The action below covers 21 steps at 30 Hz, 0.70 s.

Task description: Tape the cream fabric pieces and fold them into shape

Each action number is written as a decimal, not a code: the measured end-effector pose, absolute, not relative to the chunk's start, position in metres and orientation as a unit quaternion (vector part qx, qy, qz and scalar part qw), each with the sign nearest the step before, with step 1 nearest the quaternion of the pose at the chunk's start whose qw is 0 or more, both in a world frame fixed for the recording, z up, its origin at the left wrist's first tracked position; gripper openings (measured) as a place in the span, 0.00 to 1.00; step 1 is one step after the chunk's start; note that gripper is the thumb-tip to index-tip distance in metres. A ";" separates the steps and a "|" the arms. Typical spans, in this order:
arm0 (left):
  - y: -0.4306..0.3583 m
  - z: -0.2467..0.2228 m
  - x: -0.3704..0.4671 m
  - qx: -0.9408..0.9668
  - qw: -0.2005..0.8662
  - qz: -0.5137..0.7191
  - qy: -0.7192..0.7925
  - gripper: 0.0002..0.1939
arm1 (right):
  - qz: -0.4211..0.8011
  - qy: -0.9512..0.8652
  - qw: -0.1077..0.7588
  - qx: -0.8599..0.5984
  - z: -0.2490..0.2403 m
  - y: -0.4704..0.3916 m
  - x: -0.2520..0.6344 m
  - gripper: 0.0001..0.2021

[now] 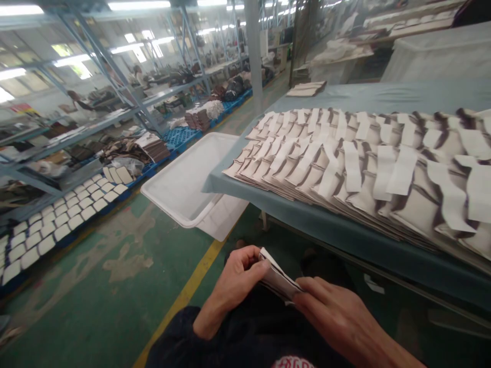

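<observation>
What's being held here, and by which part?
A pale, layered piece: the left hand grips its far end, the right hand its near end.

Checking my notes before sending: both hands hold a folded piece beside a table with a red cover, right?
One slip: the table cover is bluish green, not red, as the head view shows. The left hand and right hand hold a folded piece beside it.
</observation>
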<state>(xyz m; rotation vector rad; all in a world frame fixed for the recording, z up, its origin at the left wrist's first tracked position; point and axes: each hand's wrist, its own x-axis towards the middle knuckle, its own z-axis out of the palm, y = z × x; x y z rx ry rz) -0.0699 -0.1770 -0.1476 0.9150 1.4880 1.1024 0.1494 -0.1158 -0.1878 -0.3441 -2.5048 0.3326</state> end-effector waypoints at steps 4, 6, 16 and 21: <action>-0.177 -0.150 -0.069 0.389 0.519 0.459 0.607 0.14 | 0.127 -0.935 0.301 -0.139 -0.191 -0.117 0.152 0.16; -0.176 -0.151 -0.069 0.391 0.522 0.457 0.605 0.14 | 0.131 -0.934 0.301 -0.143 -0.192 -0.118 0.153 0.17; -0.175 -0.149 -0.063 0.372 0.480 0.436 0.664 0.09 | 0.141 -0.932 0.306 -0.133 -0.196 -0.128 0.147 0.19; -0.180 -0.153 -0.061 0.367 0.442 0.436 0.692 0.07 | 0.157 -0.934 0.290 -0.139 -0.206 -0.140 0.142 0.20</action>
